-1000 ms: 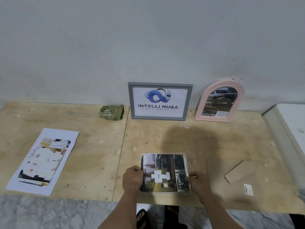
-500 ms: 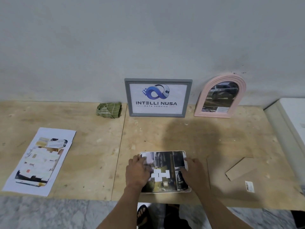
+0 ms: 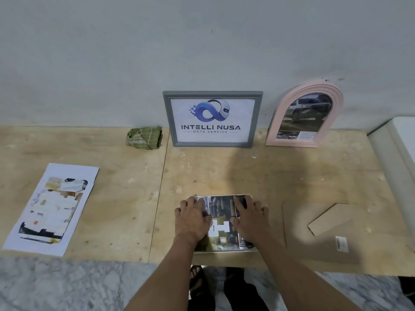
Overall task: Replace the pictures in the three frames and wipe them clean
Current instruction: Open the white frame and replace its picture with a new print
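Observation:
A small rounded frame (image 3: 221,197) lies flat near the table's front edge with a printed picture (image 3: 221,221) on it. My left hand (image 3: 194,217) lies flat on the picture's left part, fingers spread. My right hand (image 3: 249,217) presses flat on its right part. A grey frame (image 3: 212,118) with a logo print leans on the wall behind. To its right a pink arched frame (image 3: 305,117) with a car photo also leans there. A folded green cloth (image 3: 144,138) sits left of the grey frame.
A stack of printed sheets (image 3: 50,208) lies at the left of the wooden table (image 3: 125,187). A cardboard backing board (image 3: 323,239) with a folded stand (image 3: 331,218) lies at the right. A white block (image 3: 399,142) borders the table's right end.
Both hands moved from the picture's side edges onto its surface and slid farther up it, pressing flat. The camera tilted slightly.

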Demonstrator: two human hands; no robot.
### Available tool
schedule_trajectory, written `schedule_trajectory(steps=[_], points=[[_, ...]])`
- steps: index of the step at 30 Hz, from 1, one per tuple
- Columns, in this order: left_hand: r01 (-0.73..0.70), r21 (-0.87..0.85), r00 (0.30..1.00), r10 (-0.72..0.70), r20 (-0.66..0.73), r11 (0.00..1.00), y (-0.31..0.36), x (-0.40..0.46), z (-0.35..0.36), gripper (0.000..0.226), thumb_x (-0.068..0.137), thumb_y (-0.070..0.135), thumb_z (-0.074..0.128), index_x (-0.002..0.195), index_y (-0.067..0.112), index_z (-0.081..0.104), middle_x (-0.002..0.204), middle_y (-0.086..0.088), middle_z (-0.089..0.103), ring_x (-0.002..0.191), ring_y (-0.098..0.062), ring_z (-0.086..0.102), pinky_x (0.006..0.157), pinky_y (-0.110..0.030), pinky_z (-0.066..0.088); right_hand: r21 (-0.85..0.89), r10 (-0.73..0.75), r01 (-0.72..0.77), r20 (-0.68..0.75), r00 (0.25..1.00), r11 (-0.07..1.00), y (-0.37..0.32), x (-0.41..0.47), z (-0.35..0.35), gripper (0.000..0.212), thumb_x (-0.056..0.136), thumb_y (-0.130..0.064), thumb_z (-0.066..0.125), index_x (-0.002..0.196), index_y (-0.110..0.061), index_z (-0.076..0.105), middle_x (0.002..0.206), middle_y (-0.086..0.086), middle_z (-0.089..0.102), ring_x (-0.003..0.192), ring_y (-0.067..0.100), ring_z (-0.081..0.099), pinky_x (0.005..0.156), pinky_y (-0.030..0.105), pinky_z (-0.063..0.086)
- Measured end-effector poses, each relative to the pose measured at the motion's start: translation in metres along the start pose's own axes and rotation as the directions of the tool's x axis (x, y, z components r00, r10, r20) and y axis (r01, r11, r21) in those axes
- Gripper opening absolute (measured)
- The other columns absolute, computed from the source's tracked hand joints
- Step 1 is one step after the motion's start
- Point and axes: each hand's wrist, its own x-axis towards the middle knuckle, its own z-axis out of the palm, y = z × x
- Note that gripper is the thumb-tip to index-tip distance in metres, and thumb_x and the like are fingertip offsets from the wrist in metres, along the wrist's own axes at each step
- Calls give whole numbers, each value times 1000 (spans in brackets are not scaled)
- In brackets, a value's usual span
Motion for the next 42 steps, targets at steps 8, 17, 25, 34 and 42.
schedule_trajectory(steps=[8,17,25,34,42], points=[[38,-15,999,-38,5,999,5,3,2,54,92,48,52,137,20,42,144,-5,39,129,-30,37,105,-44,35,37,9,-8,-1,1000,999,-1,3,-2,59,93,-44,40,147,-31,22,146,6,24,127,32,33,104,49,27],[-84,-64,989,76,-124,994,43,-10,-3,50,98,37,46,144,21,39,142,-4,43,130,-26,39,108,-40,33,216,82,-57,-109,991,975,19,-21,-9,61,92,-43,49,147,-29,25,150,5,25,135,29,29,106,45,26],[-160,-298,981,186,60,941,162,4,4,24,94,26,48,107,13,65,112,-7,68,108,-29,63,87,-37,53,395,474,-423,-34,880,815,146,-63,-34,49,90,-30,54,137,-21,43,136,11,42,124,33,41,100,41,35],[81,-346,970,5,242,935,233,0,49,33,93,32,53,116,11,65,122,-12,67,113,-32,63,88,-31,47,554,766,-714,196,612,429,249,-112,-1,41,88,-27,58,126,-15,47,132,15,49,123,38,47,100,43,39],[270,-574,962,-190,198,773,209,-11,32,25,91,13,57,106,0,73,110,-19,71,109,-34,65,82,-30,48,888,772,-459,305,557,-20,248,-115,13,18,81,-2,57,88,-13,70,98,16,69,81,32,60,70,39,45]])
